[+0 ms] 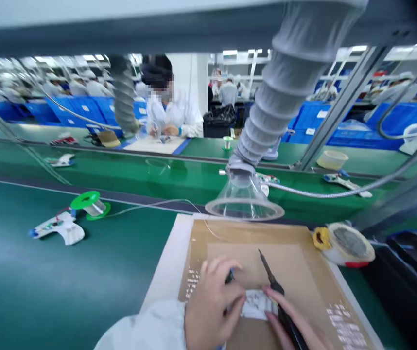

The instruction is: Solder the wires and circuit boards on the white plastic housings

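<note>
My right hand (292, 321) is shut around a black soldering iron (272, 277), its thin tip pointing up and away over a brown cardboard sheet (277, 257). My left hand (212, 304) grips a small dark tool (229, 277), partly hidden by my fingers. Between my hands lies a white printed part (257, 305), partly covered by them. A thin solder wire (172, 206) runs from a green spool (92, 205) towards the cardboard. Several tiny white pieces (193, 279) lie on the cardboard near my left hand.
A clear fume funnel (244, 201) on a grey ribbed hose (296, 63) hangs just above the cardboard. A round tip-cleaning holder (343, 244) stands to the right. A white assembly (57, 228) lies on the green mat (84, 277). A co-worker (172, 109) works across the bench.
</note>
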Tool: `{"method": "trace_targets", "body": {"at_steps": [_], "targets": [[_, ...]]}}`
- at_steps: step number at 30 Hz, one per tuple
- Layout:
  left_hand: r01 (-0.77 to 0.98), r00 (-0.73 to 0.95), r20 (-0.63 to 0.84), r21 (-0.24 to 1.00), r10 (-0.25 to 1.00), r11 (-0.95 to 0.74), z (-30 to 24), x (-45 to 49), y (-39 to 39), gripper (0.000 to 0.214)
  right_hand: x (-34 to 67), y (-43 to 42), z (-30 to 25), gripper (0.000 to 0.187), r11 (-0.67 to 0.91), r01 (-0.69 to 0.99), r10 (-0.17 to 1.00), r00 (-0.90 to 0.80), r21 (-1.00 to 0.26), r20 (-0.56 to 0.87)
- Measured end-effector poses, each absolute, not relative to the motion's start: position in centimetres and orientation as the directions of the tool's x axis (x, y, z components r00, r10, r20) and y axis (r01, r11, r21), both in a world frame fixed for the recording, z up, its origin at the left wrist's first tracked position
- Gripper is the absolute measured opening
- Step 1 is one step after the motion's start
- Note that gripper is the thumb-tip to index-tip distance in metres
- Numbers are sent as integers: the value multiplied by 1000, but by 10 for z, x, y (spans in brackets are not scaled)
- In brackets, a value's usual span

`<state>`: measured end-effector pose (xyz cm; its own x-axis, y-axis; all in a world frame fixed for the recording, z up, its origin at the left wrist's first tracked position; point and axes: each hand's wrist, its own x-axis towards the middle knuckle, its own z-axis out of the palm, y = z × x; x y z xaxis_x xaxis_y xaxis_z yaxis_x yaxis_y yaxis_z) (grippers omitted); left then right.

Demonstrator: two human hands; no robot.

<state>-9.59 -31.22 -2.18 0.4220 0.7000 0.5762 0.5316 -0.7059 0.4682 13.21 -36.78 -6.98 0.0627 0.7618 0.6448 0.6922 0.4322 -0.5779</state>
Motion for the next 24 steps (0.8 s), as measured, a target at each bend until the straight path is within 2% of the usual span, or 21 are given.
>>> {"method": "trace_targets", "body": {"at_steps": [3, 6, 9, 12, 24], "targets": [[480, 482, 366, 650, 796, -590, 2, -99, -313, 16, 137, -381, -39, 32, 399, 716, 824, -6, -573, 566], [428, 529, 285, 724, 799, -541, 10, -100, -305, 19, 142, -390, -19, 26, 315, 677, 829, 145, -665, 541], [417, 552, 255, 740, 794, -528, 10, -98, -301, 21, 147, -399, -11, 22, 329, 576, 779, 283, -748, 560], [414, 563, 246, 742, 789, -527, 12, -97, -301, 21, 150, -404, -10, 23, 375, 528, 739, 326, -762, 590], [381, 592, 242, 756, 768, -532, 14, -96, -297, 22, 148, -404, 4, 19, 343, 536, 827, 217, -771, 519]]}}
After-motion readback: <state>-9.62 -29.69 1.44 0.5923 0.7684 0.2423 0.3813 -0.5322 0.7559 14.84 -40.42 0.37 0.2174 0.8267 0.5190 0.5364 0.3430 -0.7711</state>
